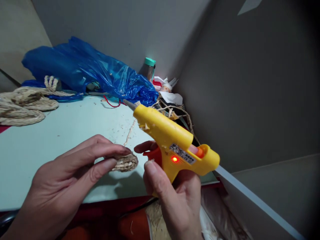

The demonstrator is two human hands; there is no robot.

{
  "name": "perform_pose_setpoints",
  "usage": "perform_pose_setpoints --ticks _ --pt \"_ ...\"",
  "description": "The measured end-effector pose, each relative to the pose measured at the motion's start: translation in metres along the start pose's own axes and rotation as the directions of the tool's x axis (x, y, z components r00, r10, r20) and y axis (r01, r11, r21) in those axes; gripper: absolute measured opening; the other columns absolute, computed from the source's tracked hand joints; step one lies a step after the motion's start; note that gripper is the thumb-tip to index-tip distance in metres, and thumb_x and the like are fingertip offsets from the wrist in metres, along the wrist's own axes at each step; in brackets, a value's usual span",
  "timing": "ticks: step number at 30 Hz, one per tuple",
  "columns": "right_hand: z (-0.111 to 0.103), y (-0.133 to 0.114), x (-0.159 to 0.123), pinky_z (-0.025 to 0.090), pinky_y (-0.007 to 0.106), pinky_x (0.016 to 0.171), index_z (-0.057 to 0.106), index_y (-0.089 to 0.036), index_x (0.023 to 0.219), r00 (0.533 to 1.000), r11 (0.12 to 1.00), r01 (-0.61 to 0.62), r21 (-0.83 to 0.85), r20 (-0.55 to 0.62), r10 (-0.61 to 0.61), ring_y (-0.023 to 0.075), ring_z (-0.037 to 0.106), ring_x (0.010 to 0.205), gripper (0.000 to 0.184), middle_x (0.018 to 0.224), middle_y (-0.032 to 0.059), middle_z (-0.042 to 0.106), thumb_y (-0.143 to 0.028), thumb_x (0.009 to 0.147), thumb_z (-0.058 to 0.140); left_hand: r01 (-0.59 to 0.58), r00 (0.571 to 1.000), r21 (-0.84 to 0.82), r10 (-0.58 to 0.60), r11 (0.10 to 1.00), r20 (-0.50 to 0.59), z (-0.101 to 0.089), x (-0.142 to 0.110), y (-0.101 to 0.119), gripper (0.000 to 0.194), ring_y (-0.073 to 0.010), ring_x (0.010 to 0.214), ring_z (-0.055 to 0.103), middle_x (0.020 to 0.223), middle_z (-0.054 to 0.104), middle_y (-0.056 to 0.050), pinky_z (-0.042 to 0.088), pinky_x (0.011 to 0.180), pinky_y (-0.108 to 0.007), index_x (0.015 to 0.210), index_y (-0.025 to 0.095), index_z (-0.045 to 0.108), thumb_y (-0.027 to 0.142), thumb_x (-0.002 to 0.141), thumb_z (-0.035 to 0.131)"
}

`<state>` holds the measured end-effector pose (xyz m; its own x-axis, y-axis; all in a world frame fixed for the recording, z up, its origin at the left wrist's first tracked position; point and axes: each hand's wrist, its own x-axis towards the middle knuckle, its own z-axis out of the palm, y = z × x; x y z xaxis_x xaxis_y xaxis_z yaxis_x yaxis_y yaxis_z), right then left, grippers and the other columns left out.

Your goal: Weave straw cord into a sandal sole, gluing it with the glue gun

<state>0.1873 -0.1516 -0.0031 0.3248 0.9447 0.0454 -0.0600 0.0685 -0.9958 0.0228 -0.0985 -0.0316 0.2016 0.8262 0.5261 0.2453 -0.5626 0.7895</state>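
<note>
Left hand (70, 176), lower left, pinching braided straw piece (128, 162); right hand (175, 203), lower center, wrapped round yellow glue gun (165, 128).

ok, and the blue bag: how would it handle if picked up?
The blue bag looks floppy: its thin film is crumpled and folded. Its shiny surface may be slippery. Probably light for its bulk, given the thin film, though its contents are mostly hidden.

Table (82, 123): open lane left of centre; obstacles: blue bag (100, 71), far; straw bundle (27, 106), far left; glue gun (163, 128), right; wall (250, 93), right
</note>
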Motion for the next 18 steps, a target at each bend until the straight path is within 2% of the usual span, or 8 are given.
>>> perform_pose_setpoints --ticks 3,5,8,12,14,18 --pt "0.001 0.002 -0.003 0.057 0.039 0.081 0.072 -0.023 0.099 0.999 0.999 -0.03 -0.022 -0.025 0.029 0.0217 0.064 0.076 0.027 0.07 0.0013 0.06 -0.042 0.08 0.075 0.02 1.0 -0.025 -0.02 0.999 -0.006 0.001 -0.002 -0.001 0.018 -0.0124 0.086 0.071 0.099 0.071 0.004 0.059 0.067 -0.011 0.102 0.038 0.076 0.027 0.089 0.068" --pt "0.001 0.004 -0.006 0.057 0.04 0.085 0.072 -0.023 0.092 0.998 0.999 -0.035 -0.025 -0.054 0.034 0.0231 0.064 0.08 0.023 0.066 0.0006 0.057 -0.041 0.078 0.077 0.027 1.0 -0.033 -0.027 0.999 -0.009 0.001 -0.002 -0.002 0.017 -0.0117 0.084 0.072 0.099 0.072 0.004 0.059 0.068 -0.01 0.101 0.037 0.076 0.028 0.088 0.069" --pt "0.0 0.007 -0.008 0.058 0.04 0.083 0.071 -0.023 0.088 0.996 0.998 -0.056 -0.023 -0.069 0.054 0.0254 0.066 0.085 0.026 0.076 0.0039 0.064 -0.043 0.076 0.082 0.043 0.999 -0.031 -0.043 0.999 -0.016 -0.001 -0.003 -0.004 0.016 -0.0122 0.084 0.074 0.099 0.073 0.005 0.06 0.07 -0.01 0.099 0.037 0.076 0.028 0.087 0.07" --pt "0.001 0.008 -0.008 0.058 0.041 0.091 0.071 -0.024 0.103 0.999 0.999 -0.023 0.04 -0.028 0.024 0.0291 0.067 0.101 0.032 0.1 0.0077 0.073 -0.04 0.078 0.082 0.09 0.995 -0.036 -0.092 0.995 -0.048 -0.003 -0.006 -0.01 0.017 -0.013 0.082 0.076 0.098 0.076 0.006 0.061 0.072 -0.01 0.101 0.038 0.075 0.034 0.085 0.073" --pt "0.002 0.007 -0.007 0.056 0.038 0.094 0.07 -0.024 0.108 1.0 0.997 -0.009 0.078 0.013 0.008 0.0277 0.068 0.105 0.033 0.109 0.0075 0.074 -0.039 0.081 0.079 0.126 0.989 -0.037 -0.128 0.991 -0.067 -0.003 -0.008 -0.013 0.017 -0.0124 0.083 0.075 0.097 0.075 0.006 0.061 0.073 -0.009 0.101 0.036 0.074 0.035 0.084 0.074" --pt "0.003 0.008 -0.006 0.055 0.035 0.095 0.07 -0.023 0.11 0.998 0.994 -0.053 0.091 0.039 0.05 0.0246 0.071 0.104 0.029 0.111 0.0069 0.075 -0.034 0.084 0.075 0.094 0.99 -0.076 -0.101 0.993 -0.094 0.0 -0.005 -0.017 0.019 -0.0102 0.086 0.074 0.096 0.073 0.005 0.058 0.075 -0.006 0.103 0.034 0.073 0.032 0.084 0.074"
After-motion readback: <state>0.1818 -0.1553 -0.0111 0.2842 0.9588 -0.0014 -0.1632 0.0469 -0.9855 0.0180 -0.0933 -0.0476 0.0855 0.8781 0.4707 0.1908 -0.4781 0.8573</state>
